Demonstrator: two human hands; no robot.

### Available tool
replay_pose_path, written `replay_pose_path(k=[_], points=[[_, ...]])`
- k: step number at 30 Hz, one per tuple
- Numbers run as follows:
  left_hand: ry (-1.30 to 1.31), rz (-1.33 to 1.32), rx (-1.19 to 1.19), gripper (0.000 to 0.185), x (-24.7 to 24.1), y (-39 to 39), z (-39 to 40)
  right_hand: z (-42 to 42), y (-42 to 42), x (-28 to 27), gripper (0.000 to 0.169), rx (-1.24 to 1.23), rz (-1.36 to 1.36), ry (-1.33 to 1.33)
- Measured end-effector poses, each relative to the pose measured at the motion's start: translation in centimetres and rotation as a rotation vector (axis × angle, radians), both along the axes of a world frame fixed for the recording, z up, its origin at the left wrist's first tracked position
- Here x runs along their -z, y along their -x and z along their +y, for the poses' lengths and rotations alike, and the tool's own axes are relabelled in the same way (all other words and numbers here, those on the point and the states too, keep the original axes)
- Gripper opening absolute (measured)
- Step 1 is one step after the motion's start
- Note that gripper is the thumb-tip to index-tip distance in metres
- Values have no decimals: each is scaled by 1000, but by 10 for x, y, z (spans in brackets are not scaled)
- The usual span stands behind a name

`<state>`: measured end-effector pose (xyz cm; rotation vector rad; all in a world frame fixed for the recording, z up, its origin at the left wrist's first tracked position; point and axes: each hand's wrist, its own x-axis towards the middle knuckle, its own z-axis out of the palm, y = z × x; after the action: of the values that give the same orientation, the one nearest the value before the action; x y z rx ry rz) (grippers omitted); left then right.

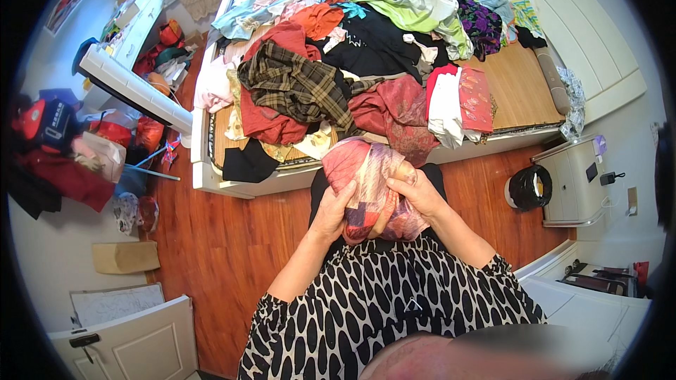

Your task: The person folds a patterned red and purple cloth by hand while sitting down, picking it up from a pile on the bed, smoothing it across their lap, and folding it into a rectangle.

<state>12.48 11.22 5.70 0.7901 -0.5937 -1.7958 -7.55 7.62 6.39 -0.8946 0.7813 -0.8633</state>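
Between my two hands, in front of my lap, is a bunched patterned cloth in red, pink, cream and purple. My left hand grips its left side with the thumb on top. On the opposite side my right hand holds it, thumb also on top. Just beyond the cloth, a dark red patterned garment hangs over the bed's near edge. Close to it lie a brown plaid shirt and a small stack with a folded white garment and a folded red garment.
Heaped clothes, including a black garment and a lime-and-white one, cover much of the bed. A lined waste bin stands beside the nightstand. Bags and a white tower-shaped appliance stand left; a door is lower left.
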Motion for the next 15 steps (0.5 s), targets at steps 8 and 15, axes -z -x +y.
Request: replay_pose_path(k=[8, 15], points=[[-14, -99, 107, 45, 15, 0, 5, -5, 10, 6, 38, 53, 25, -8], [-22, -88, 101, 32, 20, -1, 1, -4, 10, 8, 42, 80, -41, -31]])
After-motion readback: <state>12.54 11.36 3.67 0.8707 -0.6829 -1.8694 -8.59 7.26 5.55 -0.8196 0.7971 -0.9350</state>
